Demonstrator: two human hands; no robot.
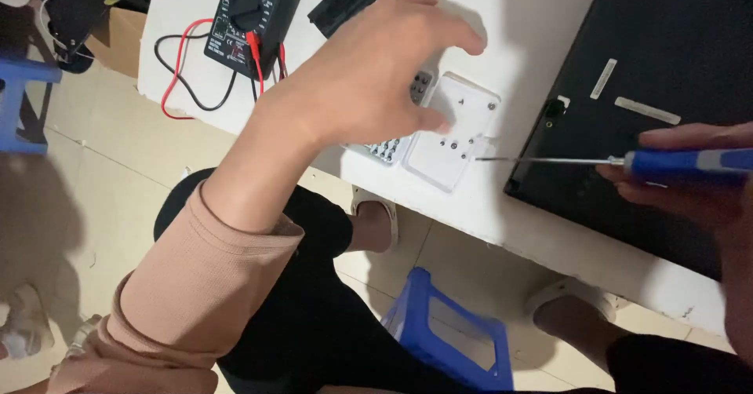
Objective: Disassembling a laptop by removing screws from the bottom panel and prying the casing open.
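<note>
left hand [376, 80]: fingers spread and curled down over a small clear plastic parts box [451, 131], centre of the frame. It's steadying the box, not pinching anything that I can see.
right hand [690, 182]: wrapped shut around the blue handle of a screwdriver [612, 161], right edge of the frame, shaft lying nearly flat and pointing left.
tip: sits right at the box's open lid, by the edge nearest the black laptop base [667, 88]. Can't tell if a screw is on it, way too small.
doing it well, imo: keep the box pinned flat so it doesn't skid on the white table [486, 206], and move the tip slow and level.
watch out: the box is near the table's front edge, so a nudge could scatter those tiny screws.
also around: black multimeter [251, 13] with red and black leads, upper left.
</note>
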